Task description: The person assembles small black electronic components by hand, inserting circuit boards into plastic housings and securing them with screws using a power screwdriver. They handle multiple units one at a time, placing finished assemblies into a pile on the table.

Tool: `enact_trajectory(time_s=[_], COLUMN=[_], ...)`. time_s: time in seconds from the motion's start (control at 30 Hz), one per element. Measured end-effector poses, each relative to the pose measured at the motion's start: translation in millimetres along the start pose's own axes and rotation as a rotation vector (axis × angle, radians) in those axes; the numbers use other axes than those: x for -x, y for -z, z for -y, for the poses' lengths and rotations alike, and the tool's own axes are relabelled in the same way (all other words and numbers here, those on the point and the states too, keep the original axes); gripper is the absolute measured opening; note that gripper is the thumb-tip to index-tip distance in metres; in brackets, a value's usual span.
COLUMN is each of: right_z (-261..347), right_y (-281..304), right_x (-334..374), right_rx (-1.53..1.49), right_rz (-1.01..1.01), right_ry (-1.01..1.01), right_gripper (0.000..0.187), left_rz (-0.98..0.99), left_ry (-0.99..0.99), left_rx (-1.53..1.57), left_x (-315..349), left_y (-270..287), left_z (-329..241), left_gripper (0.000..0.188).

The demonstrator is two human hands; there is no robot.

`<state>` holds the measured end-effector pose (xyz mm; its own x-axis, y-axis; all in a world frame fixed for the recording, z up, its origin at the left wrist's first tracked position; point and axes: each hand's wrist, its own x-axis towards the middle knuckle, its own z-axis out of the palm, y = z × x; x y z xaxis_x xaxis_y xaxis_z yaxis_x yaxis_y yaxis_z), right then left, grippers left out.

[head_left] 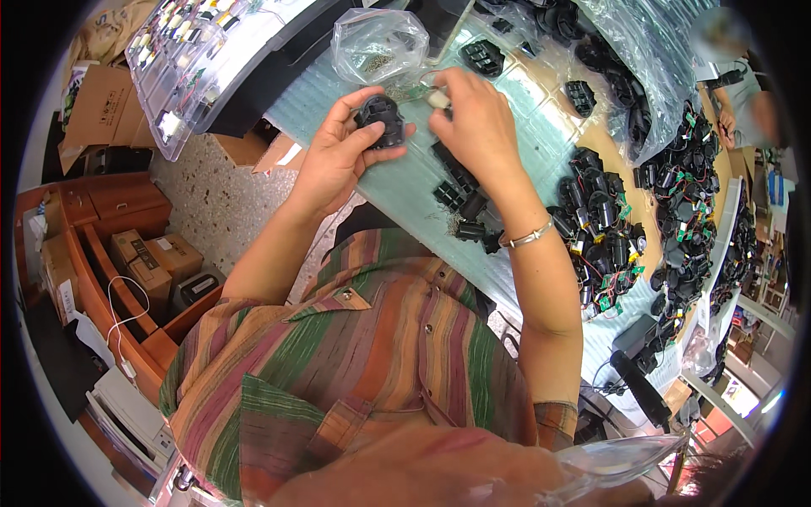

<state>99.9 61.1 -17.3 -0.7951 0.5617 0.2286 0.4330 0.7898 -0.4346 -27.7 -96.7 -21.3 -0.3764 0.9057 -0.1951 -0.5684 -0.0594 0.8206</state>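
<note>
My left hand (334, 160) is wrapped round a black plastic housing (382, 120), its moulded hollow side turned up. Just to the right, my right hand (483, 118) pinches a small cream-coloured part (438, 99) with what looks like a thin wire by it; its exact kind is too small to tell. The two pieces are apart. Beyond them lies a clear plastic bag (380, 42) with small metal bits, perhaps screws, inside. Under my right wrist, several black plastic parts (456, 165) rest on the pale green tabletop (384, 186).
Heaps of black units with wires and green boards (601, 220) cover the table's right side. Clear plastic sheeting (655, 51) drapes the far right. A tray of small wired parts (190, 59) stands far left, above open cardboard boxes (101, 110). Another person (748, 110) is at far right.
</note>
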Motion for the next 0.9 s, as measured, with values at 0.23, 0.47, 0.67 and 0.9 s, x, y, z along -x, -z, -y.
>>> enact_trajectory(time_s=[0.23, 0.47, 0.67, 0.9], right_z=[-28.2, -46.6, -58.8, -53.4], right_y=[51.6, 75.0, 69.9, 69.0], right_x=[43.1, 95.8, 110.3, 115.4], right_rx=[-0.639, -1.262, -1.512, -0.7], right_rz=[-0.201, -0.422, -0.701, -0.646], right_ry=[-0.138, -0.285, -0.134, -0.139], right_gripper=[0.027, 0.029, 0.04, 0.039], left_rz=[0.243, 0.443, 0.316, 0.34], left_ry=[0.034, -0.103, -0.09, -0.09], left_rx=[-0.252, -0.392, -0.371, -0.1], left_x=[-9.3, -28.0, -41.2, -46.8], left_y=[-29.2, -77.3, -113.9, -131.4], left_z=[6.8, 25.9, 28.2, 38.2], left_gripper=[0.039, 0.038, 0.047, 0.045])
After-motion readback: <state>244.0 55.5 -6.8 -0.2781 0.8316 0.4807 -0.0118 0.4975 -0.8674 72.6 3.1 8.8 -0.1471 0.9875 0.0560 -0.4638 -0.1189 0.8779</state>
